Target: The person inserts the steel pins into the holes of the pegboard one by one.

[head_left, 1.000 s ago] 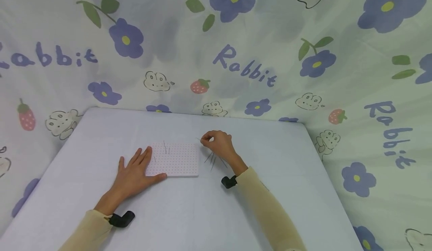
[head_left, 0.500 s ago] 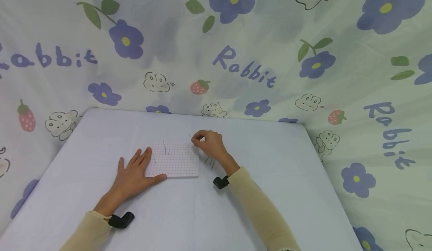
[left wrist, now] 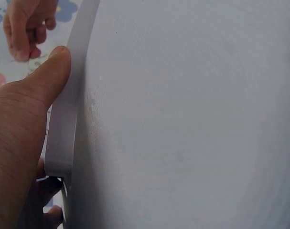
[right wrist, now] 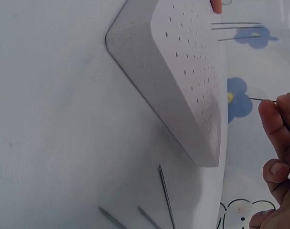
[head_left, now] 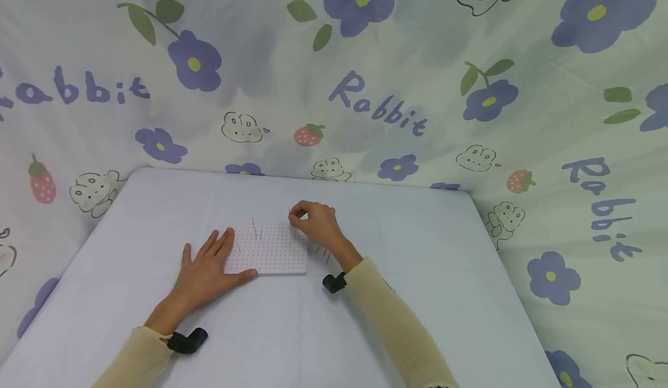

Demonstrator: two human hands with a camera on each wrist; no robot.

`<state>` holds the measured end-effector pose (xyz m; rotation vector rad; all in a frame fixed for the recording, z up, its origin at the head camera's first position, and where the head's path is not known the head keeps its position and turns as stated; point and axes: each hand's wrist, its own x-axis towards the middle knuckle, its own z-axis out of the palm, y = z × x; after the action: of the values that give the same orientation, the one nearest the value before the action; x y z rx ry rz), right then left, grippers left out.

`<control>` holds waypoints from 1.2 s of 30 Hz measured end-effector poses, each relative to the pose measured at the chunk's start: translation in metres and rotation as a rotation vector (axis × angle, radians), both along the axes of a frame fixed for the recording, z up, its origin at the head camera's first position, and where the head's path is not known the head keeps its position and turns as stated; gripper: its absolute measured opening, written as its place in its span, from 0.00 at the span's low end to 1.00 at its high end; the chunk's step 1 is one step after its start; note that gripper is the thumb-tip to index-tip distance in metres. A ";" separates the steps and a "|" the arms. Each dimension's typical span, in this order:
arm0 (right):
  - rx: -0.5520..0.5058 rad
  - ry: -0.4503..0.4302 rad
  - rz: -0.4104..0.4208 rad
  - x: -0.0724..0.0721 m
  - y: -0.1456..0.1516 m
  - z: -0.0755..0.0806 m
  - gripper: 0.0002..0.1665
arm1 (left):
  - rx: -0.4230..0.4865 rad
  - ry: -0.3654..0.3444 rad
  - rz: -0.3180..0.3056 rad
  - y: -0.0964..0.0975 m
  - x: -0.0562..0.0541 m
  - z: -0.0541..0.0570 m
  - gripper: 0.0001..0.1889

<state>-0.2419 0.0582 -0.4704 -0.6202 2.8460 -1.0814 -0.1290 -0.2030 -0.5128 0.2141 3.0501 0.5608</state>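
Observation:
A white board (head_left: 271, 254) dotted with small holes lies on the table. My left hand (head_left: 206, 269) rests on its left side, fingers spread and straight, the thumb (left wrist: 56, 71) along the front edge. Several thin needles (head_left: 256, 231) stand up from the holes at the board's left and back. Over the back right corner, my right hand (head_left: 317, 225) pinches one needle (right wrist: 255, 99) between thumb and forefinger. That needle is roughly upright, and its tip sits above the board's surface in the right wrist view.
Loose needles (right wrist: 166, 195) lie on the white table (head_left: 417, 272) just right of the board, partly hidden by my right forearm in the head view. A patterned cloth (head_left: 282, 57) hangs behind the table.
My right hand has moved left with the needle, from beside the board to over its back right corner. The needle has turned from slanted to nearly upright. The left hand stays put.

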 end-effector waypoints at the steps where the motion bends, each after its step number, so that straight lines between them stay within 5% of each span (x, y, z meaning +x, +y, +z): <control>1: 0.002 0.003 0.001 0.000 -0.001 0.000 0.05 | 0.000 0.002 0.000 0.000 0.000 0.000 0.67; 36: 0.175 0.107 0.089 -0.009 -0.045 0.000 0.07 | 0.009 0.008 -0.004 -0.001 0.001 -0.003 0.66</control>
<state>-0.2512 0.0133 -0.4702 -0.8035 2.9273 -0.7988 -0.1282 -0.2039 -0.5156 0.2227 3.0545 0.5749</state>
